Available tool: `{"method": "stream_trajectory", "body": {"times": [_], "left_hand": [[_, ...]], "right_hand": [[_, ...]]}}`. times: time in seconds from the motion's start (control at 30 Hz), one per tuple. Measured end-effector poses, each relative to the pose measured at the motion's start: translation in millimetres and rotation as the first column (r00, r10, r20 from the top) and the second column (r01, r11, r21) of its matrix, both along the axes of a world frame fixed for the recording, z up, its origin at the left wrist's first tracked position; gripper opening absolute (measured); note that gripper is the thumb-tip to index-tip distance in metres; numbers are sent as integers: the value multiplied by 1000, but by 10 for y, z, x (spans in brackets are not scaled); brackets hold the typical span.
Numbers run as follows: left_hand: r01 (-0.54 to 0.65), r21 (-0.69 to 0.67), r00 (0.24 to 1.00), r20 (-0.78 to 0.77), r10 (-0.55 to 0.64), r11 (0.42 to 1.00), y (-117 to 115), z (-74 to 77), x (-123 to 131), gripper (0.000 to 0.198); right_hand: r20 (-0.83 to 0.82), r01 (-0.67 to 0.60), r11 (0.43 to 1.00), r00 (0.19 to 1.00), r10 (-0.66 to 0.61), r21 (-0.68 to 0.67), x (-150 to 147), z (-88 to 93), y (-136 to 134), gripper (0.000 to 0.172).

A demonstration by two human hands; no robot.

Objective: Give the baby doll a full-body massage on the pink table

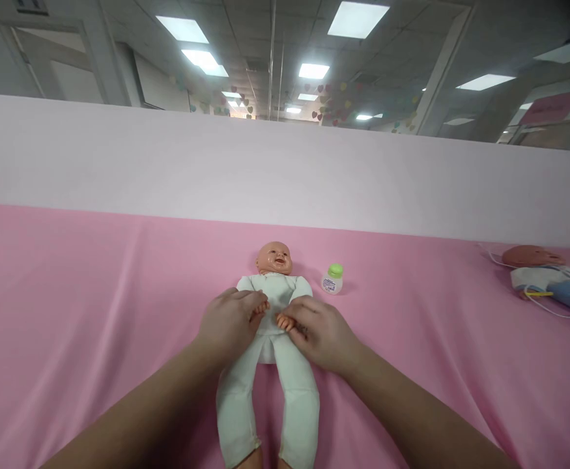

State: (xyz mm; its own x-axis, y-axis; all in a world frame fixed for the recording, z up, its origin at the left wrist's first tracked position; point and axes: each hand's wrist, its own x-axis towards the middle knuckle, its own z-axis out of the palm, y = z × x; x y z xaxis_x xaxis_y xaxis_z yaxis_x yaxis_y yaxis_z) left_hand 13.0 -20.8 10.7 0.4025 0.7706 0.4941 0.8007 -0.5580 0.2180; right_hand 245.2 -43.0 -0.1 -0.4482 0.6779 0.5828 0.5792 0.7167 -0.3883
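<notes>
Head view: doll [270, 339] in a white suit lies flat on its back on the pink-covered bench [94, 293], head away from the person, legs toward them, so both of its arms are within easy reach. Left hand [230, 322] and right hand [321, 332] each sit at one side of the torso. The fingers [250, 301] curl narrowly around the doll's small hands and seem to be holding them together over the belly. The doll lies directly under and between the fingers, touching them. Green-capped bottle [332, 279] stands upright near the doll's shoulder, untouched. Second doll [533, 256] lies well apart at the far right.
</notes>
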Motion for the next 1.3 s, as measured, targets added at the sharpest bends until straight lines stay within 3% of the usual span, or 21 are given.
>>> {"method": "stream_trajectory", "body": {"times": [0.13, 0.3, 0.43, 0.53, 0.6, 0.7, 0.83, 0.93, 1.03, 1.13, 1.23, 1.3], "left_hand": [[141, -5, 978, -157, -140, 990, -53, -18, -44, 21], [214, -67, 967, -124, -221, 975, -3, 15, -90, 31], [242, -94, 970, 34, -240, 966, 179, -31, -221, 34], [132, -118, 955, 280, -95, 984, 344, -52, -372, 31], [-4, -197, 866, 489, 102, 980, 436, -62, -477, 34], [-84, -393, 617, 701, 357, 916, 553, -112, -620, 31], [88, -560, 227, 816, 531, 824, 719, -235, -783, 17], [216, -639, 23, 759, 651, 738, 834, -300, -873, 5], [270, -686, -28, 696, 717, 676, 894, -317, -912, 7], [262, -698, -50, 680, 731, 667, 885, -306, -911, 7], [236, -684, -7, 709, 705, 690, 819, -275, -888, 11], [208, -634, 90, 771, 631, 745, 756, -242, -856, 23]], "right_hand": [[108, -68, 998, 992, 70, -17, 10, -48, -19, 32], [64, -69, 993, 995, 76, -98, 62, -68, -3, 43], [32, 127, 990, 992, -125, -65, 146, -113, 64, 49], [-9, 311, 946, 950, -313, -94, 282, -68, 137, 41], [-55, 421, 890, 898, -436, -172, 403, -23, 185, 42], [-244, 512, 772, 749, -616, -376, 604, -15, 284, 54], [-462, 294, 660, 522, -717, -691, 884, -111, 462, 58], [-465, 131, 590, 490, -737, -797, 1081, -157, 539, 41], [-402, 48, 488, 501, -767, -871, 1219, -180, 546, 33], [-344, 40, 427, 528, -777, -904, 1282, -238, 544, 34], [-290, 103, 438, 613, -735, -893, 1293, -301, 557, 28], [-255, 172, 471, 657, -709, -865, 1280, -299, 557, 26]]}}
